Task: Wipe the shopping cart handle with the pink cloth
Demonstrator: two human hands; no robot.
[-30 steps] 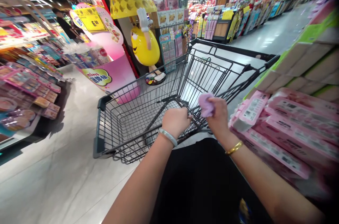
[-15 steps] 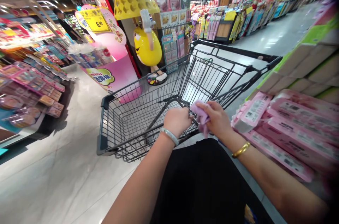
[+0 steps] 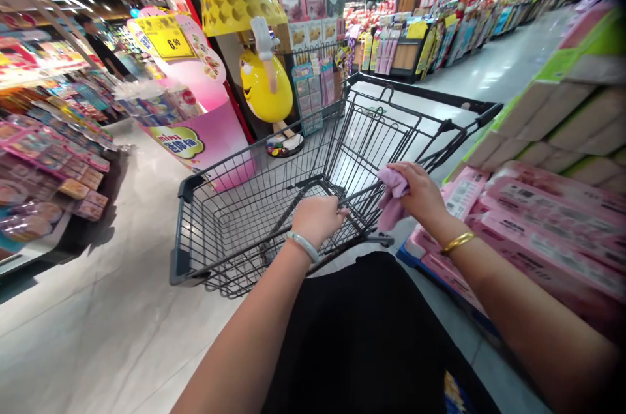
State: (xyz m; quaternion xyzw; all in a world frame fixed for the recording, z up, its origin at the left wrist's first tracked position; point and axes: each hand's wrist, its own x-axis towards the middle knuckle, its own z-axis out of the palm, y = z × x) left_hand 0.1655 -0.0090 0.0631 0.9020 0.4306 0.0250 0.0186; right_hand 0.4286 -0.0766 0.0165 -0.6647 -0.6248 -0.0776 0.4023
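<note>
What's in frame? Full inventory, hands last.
shopping cart: one, black wire, centre aisle
cloth: one, lilac, at cart's right rim
mascot figure: one, yellow, beyond cart
price sign: one, yellow, upper left
display stand: one, pink, left of cart
pink packs: many, stacked at right
snack shelves: several, far left
bracelet: one, pale, left wrist
bangle: one, gold, right wrist
left hand: grips cart handle
right hand: holds cloth
</note>
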